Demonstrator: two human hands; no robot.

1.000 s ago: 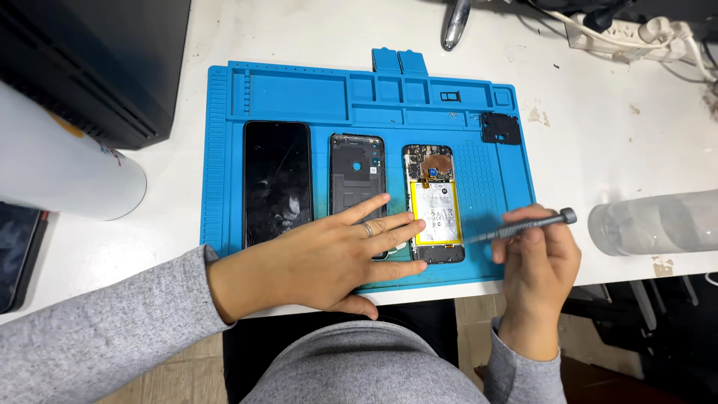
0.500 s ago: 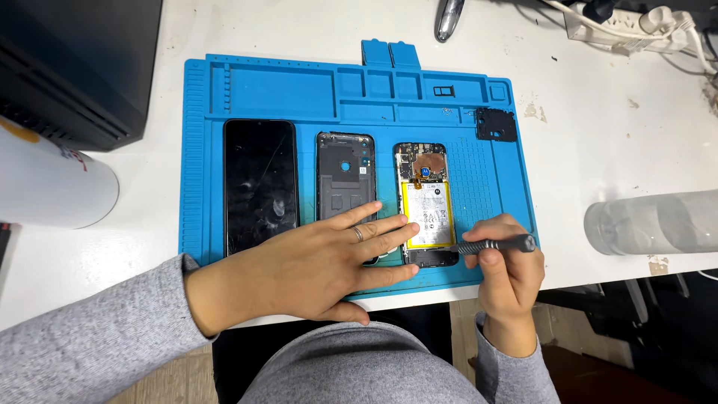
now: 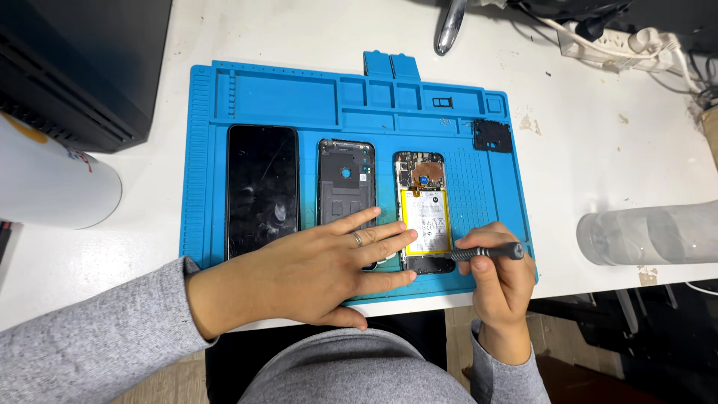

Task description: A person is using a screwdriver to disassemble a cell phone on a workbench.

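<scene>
Three flat slabs lie side by side on a blue repair mat (image 3: 224,97) of matte rubber, moulded along its far edge into small square trays. Leftmost is a glossy black screen panel (image 3: 262,191), smudged; in the middle a dark plastic back cover (image 3: 345,179); rightmost the opened phone (image 3: 424,209), circuitry bare at its top and a yellow rectangular battery below. A small black cover plate (image 3: 492,136) sits apart at the mat's right. The mat rests on a white counter (image 3: 598,172), slightly stained, with a clear plastic bottle (image 3: 651,233) lying at right. The left hand (image 3: 314,273) lies flat, fingers spread, touching the phone's lower left edge, grip released. The right hand (image 3: 497,277) is clenched around a slim grey screwdriver (image 3: 486,252), tip at the phone's bottom end.
</scene>
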